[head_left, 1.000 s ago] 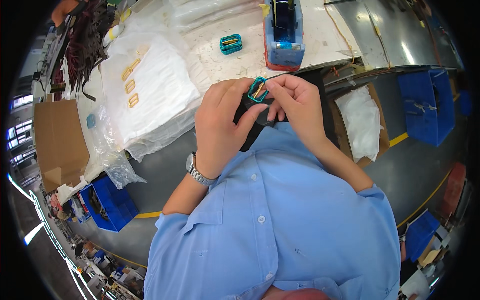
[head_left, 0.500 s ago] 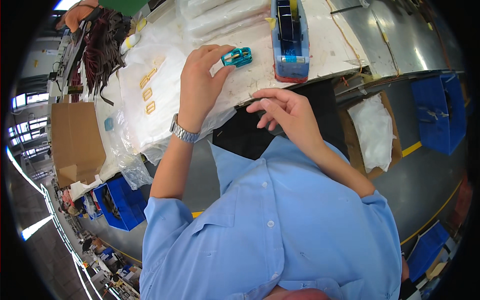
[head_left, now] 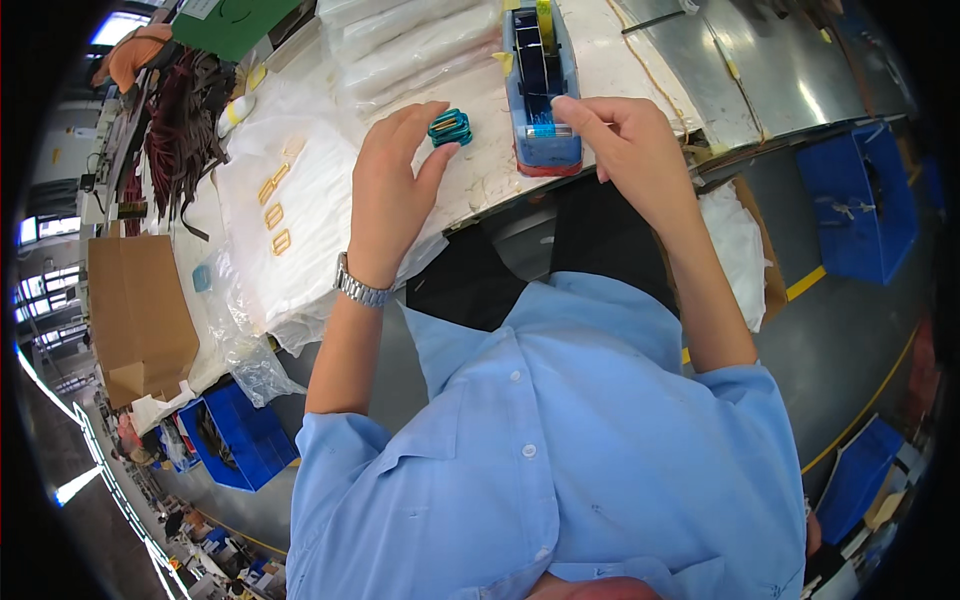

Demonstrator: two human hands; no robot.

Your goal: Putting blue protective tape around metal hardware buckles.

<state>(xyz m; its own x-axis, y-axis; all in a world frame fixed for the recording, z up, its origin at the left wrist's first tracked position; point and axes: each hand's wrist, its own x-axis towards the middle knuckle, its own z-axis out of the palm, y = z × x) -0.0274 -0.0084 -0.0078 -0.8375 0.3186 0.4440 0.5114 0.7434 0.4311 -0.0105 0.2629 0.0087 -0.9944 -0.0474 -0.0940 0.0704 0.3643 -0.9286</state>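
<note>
left hand (head_left: 392, 190) is pinching a small teal bundle (head_left: 451, 127) between thumb and fingertips, pressing it onto the white-covered bench (head_left: 480, 170). the bundle looks like a coiled, flat loop with tan inserts; finer detail is too small to tell. right hand (head_left: 625, 150) is reaching to the front of the blue tape dispenser (head_left: 541, 90), index and thumb closing on the tape end at the cutter; whether the tape is already gripped, i cannot tell. the bundle is lying just left of the dispenser, near but not touching it.

step in hand, as i judge it: fetching a strip of tape while the other hand is keeping the coil from springing open. the next move is likely calling for a clean pull and tear, then carrying the strip across to the coil without letting the pinch slacken.

tan loops (head_left: 274, 212) are lying on clear bags (head_left: 300, 230) further left; a cardboard box (head_left: 140, 310) is sitting beyond them.
</note>
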